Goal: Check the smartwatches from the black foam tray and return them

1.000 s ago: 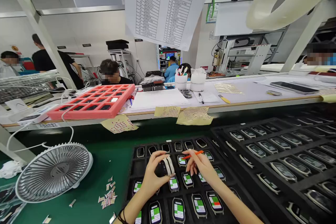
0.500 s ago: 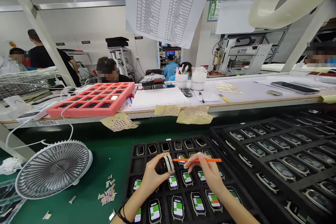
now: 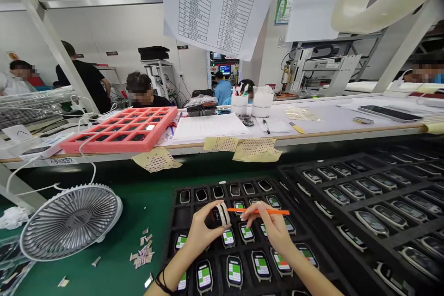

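Grey against green: far left I've got a round fan [image 3: 76, 219] on the mat [image 3: 132, 206], then a small heap of pale strips [image 3: 144, 254]. Now the left hand [image 3: 203, 229], thumb and fingers clamped on a watch [image 3: 218, 216], held above the black foam tray [image 3: 182, 216], dark face turned leftward. An orange stick [image 3: 279, 212] points straight at its edge; contact, I can't tell. The right hand [image 3: 272, 225] pinches that stick, apart from the left. Further right, more watches [image 3: 371, 223] sit in rows.

The left hand [image 3: 201, 228] grips in a C-shaped curl and the right hand [image 3: 273, 225] (forearm [image 3: 308, 267] slanting inward) pinches.
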A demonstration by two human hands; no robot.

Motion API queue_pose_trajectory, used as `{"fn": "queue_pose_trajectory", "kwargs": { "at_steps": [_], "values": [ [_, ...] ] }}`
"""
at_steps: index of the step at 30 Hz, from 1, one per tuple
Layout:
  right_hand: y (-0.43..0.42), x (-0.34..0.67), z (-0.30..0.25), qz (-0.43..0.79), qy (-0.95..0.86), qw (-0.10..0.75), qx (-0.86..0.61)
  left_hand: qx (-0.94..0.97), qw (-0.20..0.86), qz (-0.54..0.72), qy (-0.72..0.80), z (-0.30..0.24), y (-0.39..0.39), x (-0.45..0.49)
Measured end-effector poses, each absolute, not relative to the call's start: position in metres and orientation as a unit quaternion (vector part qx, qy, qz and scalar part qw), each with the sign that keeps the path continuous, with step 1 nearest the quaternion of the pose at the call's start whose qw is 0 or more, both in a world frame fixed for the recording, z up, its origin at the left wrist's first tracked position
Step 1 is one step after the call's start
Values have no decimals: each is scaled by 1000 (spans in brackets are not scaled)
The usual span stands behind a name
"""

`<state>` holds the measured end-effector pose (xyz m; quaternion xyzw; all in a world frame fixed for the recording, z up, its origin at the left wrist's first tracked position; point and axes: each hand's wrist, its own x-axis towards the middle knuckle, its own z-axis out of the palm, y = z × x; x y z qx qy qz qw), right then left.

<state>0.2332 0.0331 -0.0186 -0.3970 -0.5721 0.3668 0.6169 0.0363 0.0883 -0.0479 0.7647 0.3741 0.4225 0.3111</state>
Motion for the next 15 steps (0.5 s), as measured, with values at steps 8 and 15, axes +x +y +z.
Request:
{"fn": "queue_pose_trajectory", "kwargs": {
  "at_steps": [8,15],
  "values": [
    [34,232,-24,327,-607,584,-429,780,277,418,375,-52,91,36],
    [33,231,-24,365,-572,613,-405,775,314,395,380,-47,88,39]
  ]
}}
